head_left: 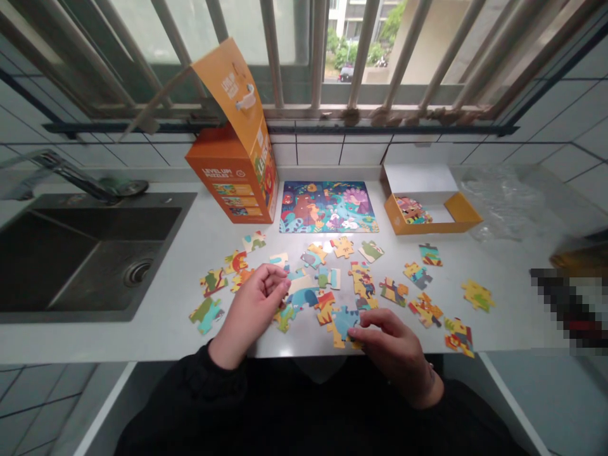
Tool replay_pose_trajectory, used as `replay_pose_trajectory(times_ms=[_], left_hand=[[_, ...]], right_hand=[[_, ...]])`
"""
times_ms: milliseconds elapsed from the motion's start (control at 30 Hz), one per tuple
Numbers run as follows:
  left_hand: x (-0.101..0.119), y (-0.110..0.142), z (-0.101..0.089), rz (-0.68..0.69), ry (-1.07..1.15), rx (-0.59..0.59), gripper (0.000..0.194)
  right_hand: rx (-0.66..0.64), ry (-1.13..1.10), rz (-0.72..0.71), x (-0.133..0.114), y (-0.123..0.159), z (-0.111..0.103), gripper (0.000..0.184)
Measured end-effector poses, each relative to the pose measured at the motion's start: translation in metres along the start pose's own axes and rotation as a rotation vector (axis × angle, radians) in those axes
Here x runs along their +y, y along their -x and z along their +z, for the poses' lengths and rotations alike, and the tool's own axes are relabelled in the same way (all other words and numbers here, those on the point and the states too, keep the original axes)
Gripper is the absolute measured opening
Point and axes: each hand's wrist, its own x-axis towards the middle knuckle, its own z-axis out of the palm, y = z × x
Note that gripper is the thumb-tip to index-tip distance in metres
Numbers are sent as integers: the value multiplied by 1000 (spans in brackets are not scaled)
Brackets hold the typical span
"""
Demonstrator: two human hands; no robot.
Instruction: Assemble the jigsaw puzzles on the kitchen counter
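Note:
My right hand (396, 345) pinches a blue puzzle piece (346, 322) between thumb and fingers, just over a yellow piece (339, 339) near the counter's front edge. Beside it lies a red and orange piece (325, 308). My left hand (259, 301) is closed, fingers curled toward the thumb, at the left side of a few joined blue and cream pieces (303, 292); whatever it may hold is hidden. A green piece (285, 318) shows below its fingertips. Several loose pieces surround both hands, among them a joined yellow strip (363, 282) with a figure on it.
A finished dark-blue animal puzzle (329, 208) lies at the back between a tall orange box (232, 171) and an open yellow box (418, 221) with pieces inside. A sink (164, 253) is at left. Clear plastic wrapping (498, 199) lies at right, below the barred window.

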Motion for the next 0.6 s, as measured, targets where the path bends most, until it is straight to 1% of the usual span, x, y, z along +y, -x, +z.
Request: replay_pose_trajectory(times_ms=[100,200,300,367,500,600], left_hand=[[0,4,22,-19,35,-8,33],[-2,3,33,-25,46,-6,31],[-1,2,37,-18,1,-65,29],[4,2,37,15,-77,-89,26],[11,1,36,102,-220,-64,20],[12,1,39,56,-189,-72,24]], right_hand=[[1,-18,-3,-3,3,9,33],[-6,-36,-36,-7,1,14,30],[-13,-46,-78,-12,-4,19,26],[-19,-41,-89,-13,-7,22,24],[-27,-22,-84,-11,-10,26,17],[-28,-33,-104,-13,-11,27,18]])
